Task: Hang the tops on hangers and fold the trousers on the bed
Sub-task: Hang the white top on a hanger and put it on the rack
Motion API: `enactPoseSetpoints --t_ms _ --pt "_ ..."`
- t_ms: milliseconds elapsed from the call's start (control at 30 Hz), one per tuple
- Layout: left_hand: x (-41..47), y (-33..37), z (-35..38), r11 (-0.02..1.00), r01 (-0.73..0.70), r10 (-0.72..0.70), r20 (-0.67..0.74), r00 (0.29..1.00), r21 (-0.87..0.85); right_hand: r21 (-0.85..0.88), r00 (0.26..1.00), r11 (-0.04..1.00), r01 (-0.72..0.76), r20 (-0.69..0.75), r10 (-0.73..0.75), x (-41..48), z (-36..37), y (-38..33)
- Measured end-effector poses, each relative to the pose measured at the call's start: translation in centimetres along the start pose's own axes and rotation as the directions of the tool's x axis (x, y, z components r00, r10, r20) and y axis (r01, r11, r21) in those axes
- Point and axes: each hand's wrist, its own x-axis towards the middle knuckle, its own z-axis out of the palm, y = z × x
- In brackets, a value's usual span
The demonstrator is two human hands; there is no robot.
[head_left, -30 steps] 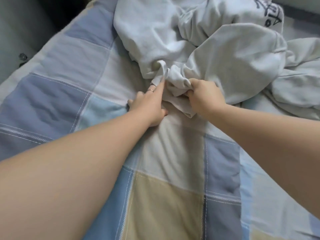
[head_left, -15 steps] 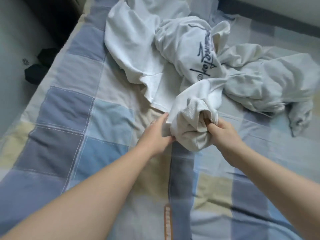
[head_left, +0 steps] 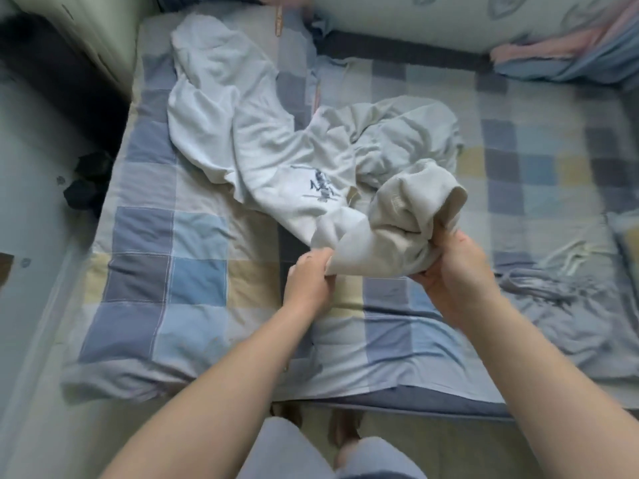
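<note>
A cream garment (head_left: 408, 219) with a ribbed opening is bunched and lifted off the checked bed (head_left: 193, 264). My left hand (head_left: 309, 283) pinches its lower left edge. Its right side is gripped from below by my right hand (head_left: 456, 271). The cloth trails back into a heap of pale clothes: a white top (head_left: 242, 133) with a dark print (head_left: 320, 184) and a grey-white garment (head_left: 408, 133) behind it. No hanger shows.
A grey-blue garment (head_left: 553, 305) lies crumpled at the bed's right. Pillows (head_left: 518, 32) and folded bedding sit along the far edge. Dark shoes (head_left: 86, 181) lie on the floor left of the bed. My legs stand at the near edge.
Both hands have pulled the cream garment toward me and up off the bed. The view has drawn back, and the whole bed and its near edge show now.
</note>
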Motion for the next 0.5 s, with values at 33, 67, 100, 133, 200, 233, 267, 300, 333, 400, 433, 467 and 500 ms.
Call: enactPoseSetpoints --t_ms 33,67,100,133,200,233,267,300,333,400,433,467,500 --pt "-1.1 2.0 -0.2 1.000 -0.001 0.001 0.017 1.000 -0.023 0.055 0.999 0.998 0.004 -0.036 -0.002 -1.0 -1.4 -1.6" --pt "-2.1 4.0 -0.4 1.000 -0.003 0.004 0.034 0.999 -0.031 0.108 0.997 0.994 0.003 -0.072 0.005 -1.8 -2.9 -3.1" --pt "-2.9 6.2 -0.8 1.000 -0.015 0.016 0.043 0.999 -0.024 0.154 0.995 0.988 -0.005 -0.098 0.021 -2.5 -4.4 -4.4" --pt "-3.6 8.4 -1.1 0.999 -0.038 0.039 0.046 0.998 -0.010 0.182 0.995 0.983 -0.024 -0.095 0.042 -3.1 -5.8 -5.4" --pt "-4.9 13.0 -1.6 0.996 -0.086 0.086 0.061 0.994 -0.014 0.148 0.998 0.987 -0.068 -0.002 0.069 -4.3 -8.7 -6.9" --pt "-5.6 15.5 -1.8 0.994 -0.106 0.108 0.066 0.992 -0.040 0.089 0.996 0.993 -0.075 0.050 0.071 -5.0 -9.9 -7.4" --pt "-6.2 17.9 -1.9 0.990 -0.124 0.128 0.064 0.990 -0.073 0.011 0.995 0.998 -0.065 0.074 0.064 -5.7 -11.1 -7.6" --pt "-6.8 20.1 -1.8 0.983 -0.140 0.147 0.058 0.987 -0.116 -0.055 0.997 0.998 -0.044 0.064 0.048 -6.6 -12.1 -7.7" --pt "-7.3 22.3 -1.6 0.973 -0.155 0.164 0.045 0.985 -0.169 -0.129 1.000 0.992 -0.003 0.027 0.007 -7.6 -13.2 -7.4" --pt "-8.4 26.1 -0.9 0.945 -0.188 0.200 0.017 0.980 -0.268 -0.210 0.997 0.974 0.081 -0.004 -0.083 -9.5 -15.3 -6.0" --pt "-8.9 27.6 -0.5 0.930 -0.201 0.215 0.013 0.976 -0.308 -0.224 0.993 0.968 0.114 0.003 -0.117 -10.5 -16.1 -5.0" --pt "-9.4 28.9 0.0 0.918 -0.210 0.227 0.013 0.974 -0.337 -0.234 0.990 0.962 0.143 0.015 -0.143 -11.4 -17.0 -3.9" --pt "-9.9 30.0 0.5 0.906 -0.218 0.238 0.011 0.971 -0.364 -0.242 0.987 0.957 0.160 0.022 -0.160 -12.1 -17.8 -2.4"
